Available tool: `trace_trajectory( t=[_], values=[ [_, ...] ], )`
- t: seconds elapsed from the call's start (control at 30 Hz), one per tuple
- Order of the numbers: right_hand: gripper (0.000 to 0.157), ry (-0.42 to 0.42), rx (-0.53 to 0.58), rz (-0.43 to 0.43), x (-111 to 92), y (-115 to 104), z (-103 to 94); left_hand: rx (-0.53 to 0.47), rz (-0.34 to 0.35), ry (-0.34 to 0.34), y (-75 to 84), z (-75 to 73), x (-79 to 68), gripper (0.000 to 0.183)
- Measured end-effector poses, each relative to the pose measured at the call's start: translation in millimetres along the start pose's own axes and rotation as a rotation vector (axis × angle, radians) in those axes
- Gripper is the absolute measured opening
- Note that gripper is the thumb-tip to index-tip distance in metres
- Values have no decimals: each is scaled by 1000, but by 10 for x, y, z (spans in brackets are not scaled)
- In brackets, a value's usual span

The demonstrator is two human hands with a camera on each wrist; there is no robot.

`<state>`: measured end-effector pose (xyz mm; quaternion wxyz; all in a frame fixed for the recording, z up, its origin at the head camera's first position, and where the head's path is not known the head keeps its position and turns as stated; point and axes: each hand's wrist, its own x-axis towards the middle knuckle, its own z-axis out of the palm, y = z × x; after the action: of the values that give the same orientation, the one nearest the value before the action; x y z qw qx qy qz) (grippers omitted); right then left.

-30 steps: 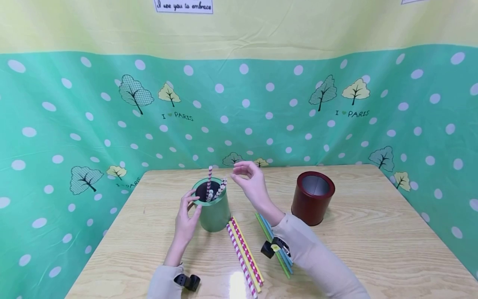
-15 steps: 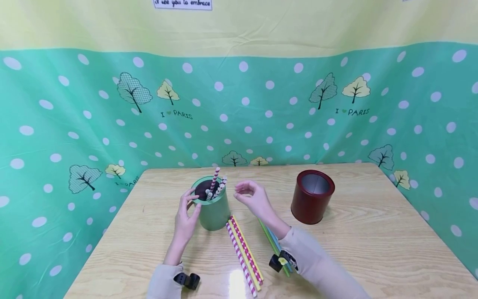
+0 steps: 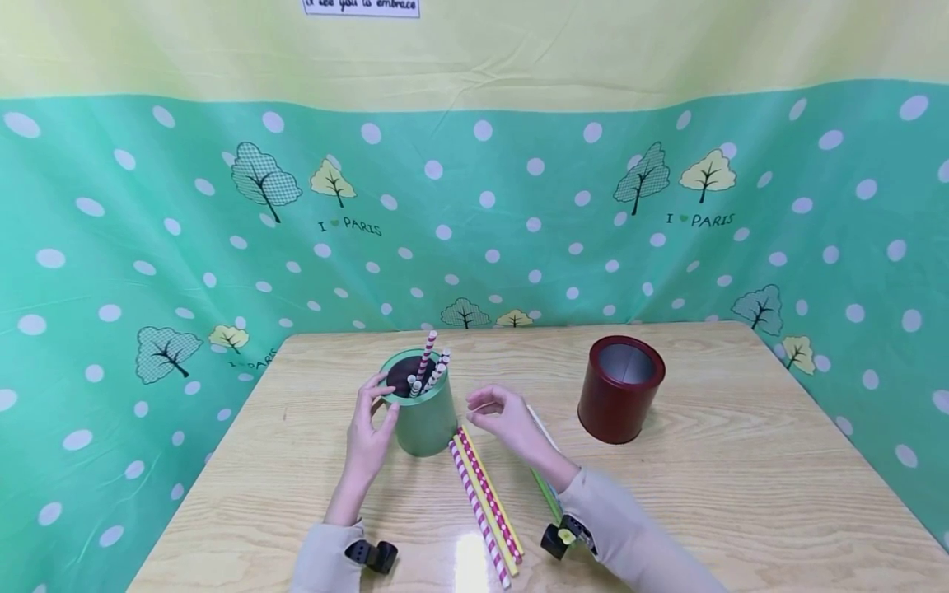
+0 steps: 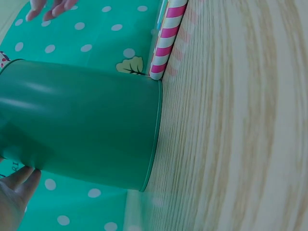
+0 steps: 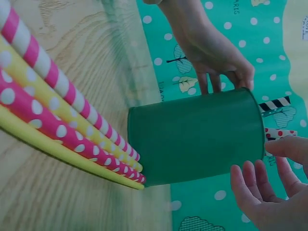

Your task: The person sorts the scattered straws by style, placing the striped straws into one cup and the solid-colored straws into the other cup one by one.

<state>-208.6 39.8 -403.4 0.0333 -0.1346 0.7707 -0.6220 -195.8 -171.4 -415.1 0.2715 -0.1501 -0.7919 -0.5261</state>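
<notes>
Straws [image 3: 485,506] — four beside one green tin [image 3: 426,427] — left hand [image 3: 368,432] holding.

Both forearms [image 3: 345,499] extend forward, the left fingers [image 3: 375,391] curved with thumb apart, the right fingers [image 3: 485,396] loosely bent.

Behind my tabletop [image 3: 712,494] I can read words on the hanging cloth [image 3: 474,214]. Above the back edge, toward its left end, a print [image 3: 350,226] says "I", a small green heart, "PARIS"; a second print [image 3: 699,220] says the same near the back right corner. A third print [image 3: 255,361], "I" and "PARIS", slants just beside the back left corner. High on the yellow band, a white panel [image 3: 361,7], clipped at the top, reads "see you to embrace".
</notes>
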Motion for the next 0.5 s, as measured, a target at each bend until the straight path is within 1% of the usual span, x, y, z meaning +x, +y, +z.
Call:
trace_trajectory(
  t=[0.13,0.27,0.33,0.5],
  values=[
    [23,-37,-30,-8,-25,71,8,-4,9,1,3,1,1,24],
    [24,-64,-35,-27,-27,147,25,-11,15,2,4,3,3,24],
    [25,-81,-35,-23,-23,187,35,-14,14,4,4,4,2,24],
    [27,-120,-56,17,-14,258,53,-18,16,9,0,6,0,23]
  ],
)
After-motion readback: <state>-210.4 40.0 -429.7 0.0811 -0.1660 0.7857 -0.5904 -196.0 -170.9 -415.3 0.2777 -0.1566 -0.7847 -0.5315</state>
